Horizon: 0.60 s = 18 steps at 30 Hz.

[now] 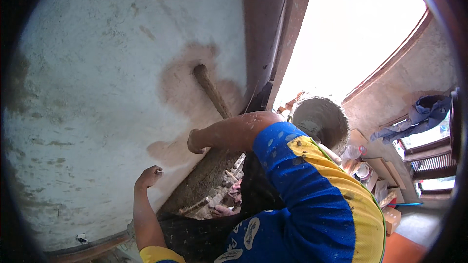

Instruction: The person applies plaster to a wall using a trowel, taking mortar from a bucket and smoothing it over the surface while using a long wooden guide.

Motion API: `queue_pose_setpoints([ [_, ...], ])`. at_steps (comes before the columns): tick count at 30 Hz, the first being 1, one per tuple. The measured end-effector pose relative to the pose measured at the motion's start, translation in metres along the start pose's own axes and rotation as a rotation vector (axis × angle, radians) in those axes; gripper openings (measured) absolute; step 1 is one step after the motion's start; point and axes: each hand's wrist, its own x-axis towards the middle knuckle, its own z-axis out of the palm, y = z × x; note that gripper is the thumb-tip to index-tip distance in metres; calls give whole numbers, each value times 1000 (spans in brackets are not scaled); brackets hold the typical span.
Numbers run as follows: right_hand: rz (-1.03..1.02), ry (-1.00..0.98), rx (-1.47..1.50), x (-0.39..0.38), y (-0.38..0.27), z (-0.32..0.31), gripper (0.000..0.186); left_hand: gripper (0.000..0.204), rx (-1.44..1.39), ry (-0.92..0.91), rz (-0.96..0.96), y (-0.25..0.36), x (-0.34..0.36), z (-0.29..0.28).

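My left hand (148, 176) is at a pale wall (87, 107), fingers curled in a pinch around something small and pale that I cannot make out. My right hand (195, 143) is higher and to the right, bent at the wrist beside the wall; its fingertips are mostly hidden, so its grip is unclear. Above my right forearm a cement-crusted rod (210, 90) slants against a damp brown patch of that wall, its lower end behind the arm. Both arms are in blue and yellow sleeves.
A cement-coated bucket (319, 119) stands right of my arm, near a bright opening. Rubble (219, 199) lies below the wall. At the right are leaning boards (387, 170), cardboard boxes (392, 219), blue clothing (419, 117) and a slatted window (431, 165).
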Motion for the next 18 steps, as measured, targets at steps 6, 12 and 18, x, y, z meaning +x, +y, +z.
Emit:
queue_pose_setpoints([
  [6,-2,13,-18,6,2,5,33,33,-7,21,16,2,0,-1],
  [12,-15,35,-49,3,-3,0,32,34,-31,33,47,-16,4,6],
  [18,21,-2,-2,6,-1,-6,33,33,15,24,11,-11,2,5],
])
